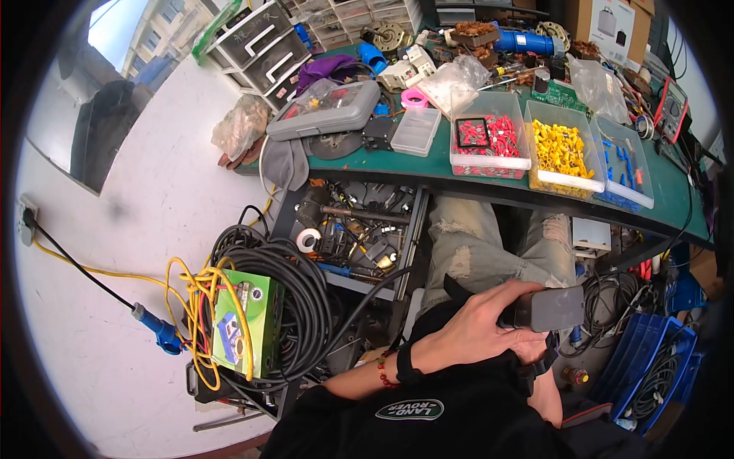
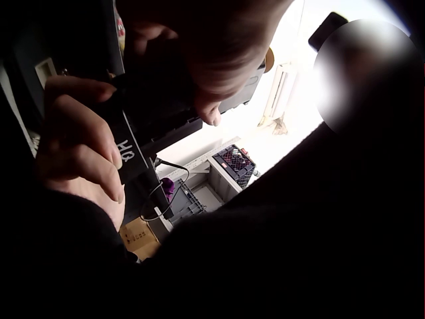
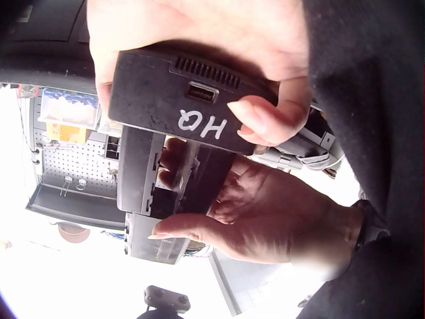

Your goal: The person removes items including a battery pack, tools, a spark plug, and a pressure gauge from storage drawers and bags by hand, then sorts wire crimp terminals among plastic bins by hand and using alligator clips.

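Both hands meet over the lap around a black plastic casing with a flat grey face. My left hand grips it from above, and my right hand holds it from below. In the right wrist view, the casing's end bears vent slots, a small rectangular port and white letters HQ. There my right hand wraps this end, its thumb beside the letters. My left hand grips the slotted far part, thumb along its side. Fingers show through a gap in the casing. The left wrist view is mostly dark.
A green bench carries bins of red, yellow and blue connectors. An open drawer of tools stands left of the legs. Coiled black cable and a green box lie at left, blue crates at right.
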